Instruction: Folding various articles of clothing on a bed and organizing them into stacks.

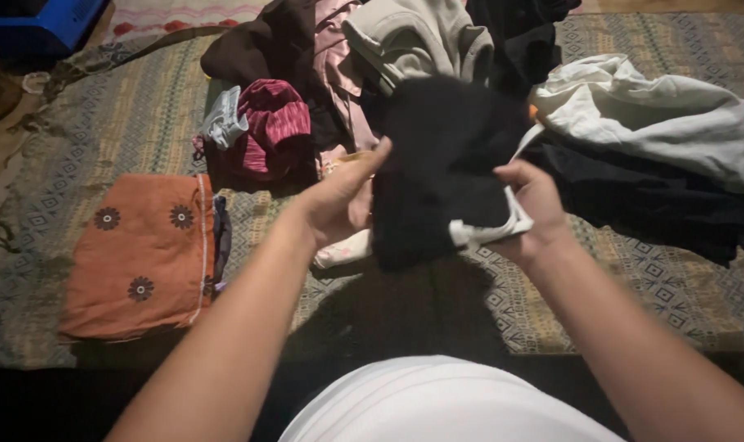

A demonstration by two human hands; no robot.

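Black garment in both hands' closed fingers, left hand, right hand; fingertips hidden.

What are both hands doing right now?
Left hand: closed on the black garment.
Right hand: closed on the same garment's white-trimmed edge.

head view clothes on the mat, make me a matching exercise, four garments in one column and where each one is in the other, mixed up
Things:
1. black garment with white trim
2. orange folded cloth with dark flowers
3. white garment
4. maroon striped garment

Places:
A. spread over dark clothes at the right of the mat
B. held up between the left hand and the right hand
C. bunched in the pile, up and right of the orange cloth
D. lying flat on the left of the mat

Pairs: 1-B, 2-D, 3-A, 4-C
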